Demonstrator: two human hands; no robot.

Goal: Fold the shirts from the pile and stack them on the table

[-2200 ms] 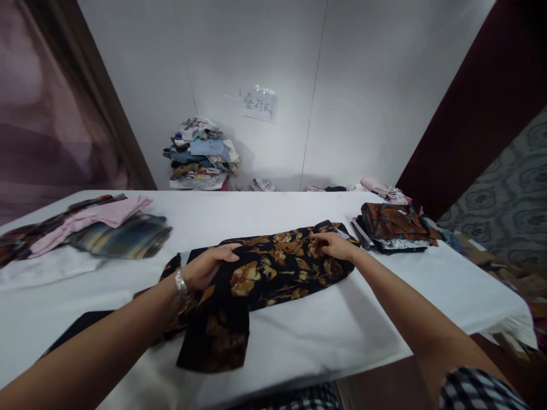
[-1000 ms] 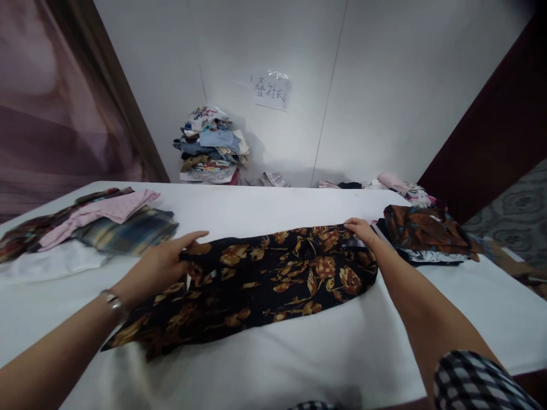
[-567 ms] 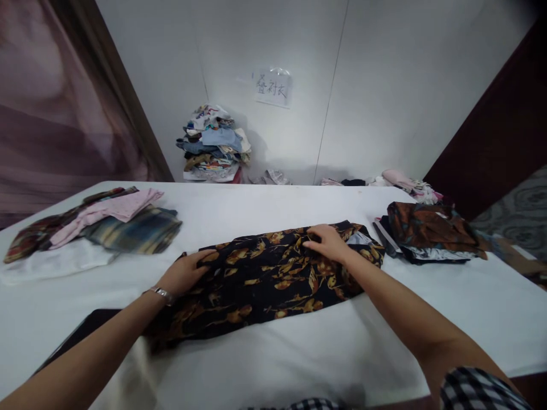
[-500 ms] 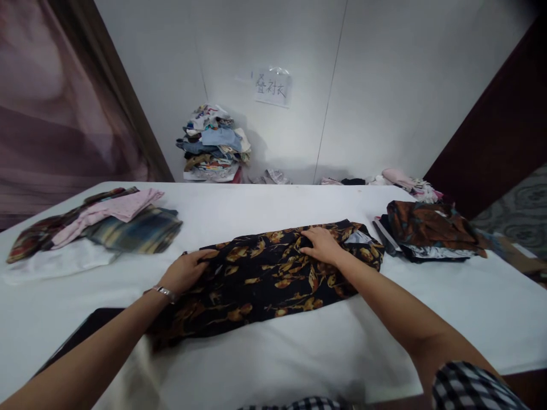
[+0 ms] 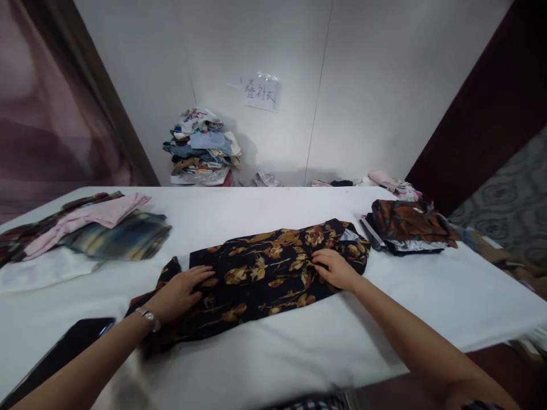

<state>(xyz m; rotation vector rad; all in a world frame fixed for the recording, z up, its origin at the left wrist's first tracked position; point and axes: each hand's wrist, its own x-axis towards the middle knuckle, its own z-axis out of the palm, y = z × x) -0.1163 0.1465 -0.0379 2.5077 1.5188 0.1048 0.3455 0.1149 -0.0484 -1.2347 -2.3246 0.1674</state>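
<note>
A black shirt with a gold and brown flower print [image 5: 265, 267] lies folded into a long strip across the white table [image 5: 299, 347]. My left hand [image 5: 182, 290] rests flat on its left part, fingers spread, a watch on the wrist. My right hand [image 5: 335, 267] presses on the right part of the shirt, fingers on the cloth near its near edge. Neither hand lifts the cloth.
Loose shirts in pink, plaid and white [image 5: 94, 228] lie at the table's left. A folded stack topped by a brown print shirt [image 5: 404, 225] sits at the right. A heap of clothes [image 5: 200, 148] stands by the far wall. A dark flat object [image 5: 64, 347] lies near left.
Both hands have slid toward me over the shirt, from its far edge to its near half. The loose sleeve that hung off the left end is now folded in.
</note>
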